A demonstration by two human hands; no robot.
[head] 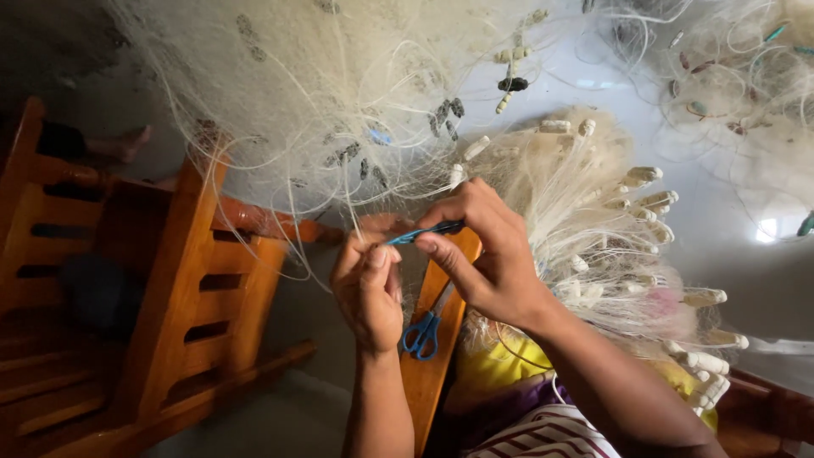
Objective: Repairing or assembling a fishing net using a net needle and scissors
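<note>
My right hand pinches a slim blue netting needle between thumb and fingers. My left hand is closed close beside it, pinching fine pale strands of a fishing net at the needle's tip. The net hangs in front of me, spreading up and to the left. A thick bunch of net with several white floats drapes over my right forearm and lap. Blue-handled scissors lie on the wooden armrest just below my hands.
A wooden slatted chair stands to the left, with another wooden seat behind it. A person's bare foot shows at the far left. More tangled net with small weights lies on the pale floor at the upper right.
</note>
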